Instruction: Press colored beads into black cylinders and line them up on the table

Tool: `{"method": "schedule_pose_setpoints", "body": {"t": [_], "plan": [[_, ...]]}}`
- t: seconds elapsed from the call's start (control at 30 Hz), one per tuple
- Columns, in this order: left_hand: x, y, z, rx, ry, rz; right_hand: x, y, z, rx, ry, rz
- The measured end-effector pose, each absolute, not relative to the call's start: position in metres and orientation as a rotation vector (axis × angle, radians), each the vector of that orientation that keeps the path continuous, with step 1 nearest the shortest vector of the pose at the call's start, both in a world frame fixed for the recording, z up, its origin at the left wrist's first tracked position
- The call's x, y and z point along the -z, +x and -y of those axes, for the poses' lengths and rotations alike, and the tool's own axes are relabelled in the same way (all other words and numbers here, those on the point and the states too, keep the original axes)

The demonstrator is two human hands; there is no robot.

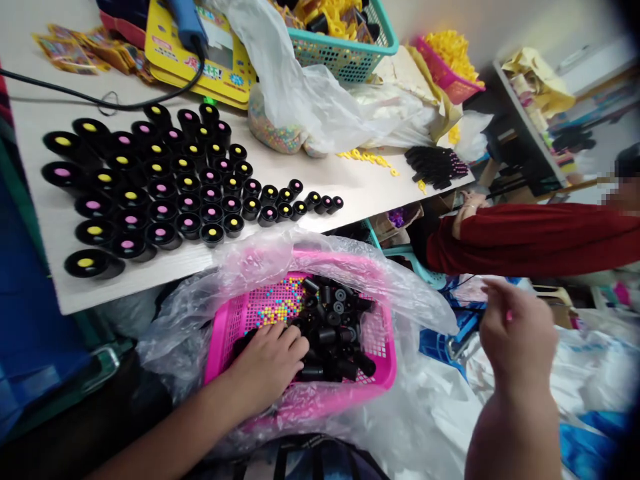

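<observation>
My left hand reaches into a pink plastic basket, its bent fingers resting among loose black cylindrical caps. The fingers look slightly apart; anything under the palm is hidden. Small coloured beads lie along the basket's far left side. Raised at the right, my right hand is closed, and a small pink piece shows at its fingers. Clear plastic sheeting surrounds the basket. Beyond it, black cylinders with pink or yellow round centres stand in rows on the table.
A teal basket of yellow parts and a bag of beads stand on the table. A black cable crosses its far left. Black sticks lie at the right end. A co-worker's red sleeve is at the right.
</observation>
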State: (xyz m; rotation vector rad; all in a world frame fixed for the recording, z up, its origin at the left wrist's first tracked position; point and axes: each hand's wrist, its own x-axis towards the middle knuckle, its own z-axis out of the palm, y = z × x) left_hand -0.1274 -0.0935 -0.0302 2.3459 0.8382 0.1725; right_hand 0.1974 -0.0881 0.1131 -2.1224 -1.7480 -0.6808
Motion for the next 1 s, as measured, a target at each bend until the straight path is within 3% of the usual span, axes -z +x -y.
{"method": "schedule_pose_setpoints", "body": {"t": [0.07, 0.17, 0.3, 0.37, 0.43, 0.57, 0.7, 1.0], "plan": [[0.029, -0.123, 0.092, -0.137, 2.347, -0.894, -0.123, 0.224, 0.096, 0.756, -2.318, 1.771], [0.025, -0.117, 0.09, -0.078, 2.316, -0.983, -0.11, 0.195, 0.088, 0.696, -2.054, 1.823], [0.021, -0.116, 0.091, -0.026, 2.272, -0.986, -0.051, 0.083, 0.046, -0.342, -1.238, 2.592], [0.019, -0.118, 0.094, 0.001, 2.266, -0.934, -0.011, 0.036, 0.019, -0.618, -0.844, 2.917], [0.016, -0.123, 0.098, -0.007, 2.25, -0.828, 0.027, 0.006, 0.0, -0.698, -0.655, 3.127], [0.011, -0.13, 0.105, -0.116, 2.137, -0.706, 0.078, -0.016, 0.001, -0.588, -0.931, 3.126], [0.01, -0.132, 0.107, -0.129, 2.052, -0.717, 0.09, -0.011, 0.033, -0.484, -1.144, 3.056], [0.011, -0.14, 0.104, -0.105, 1.989, -0.671, 0.09, 0.059, 0.067, -1.002, -0.473, 3.32]]}}
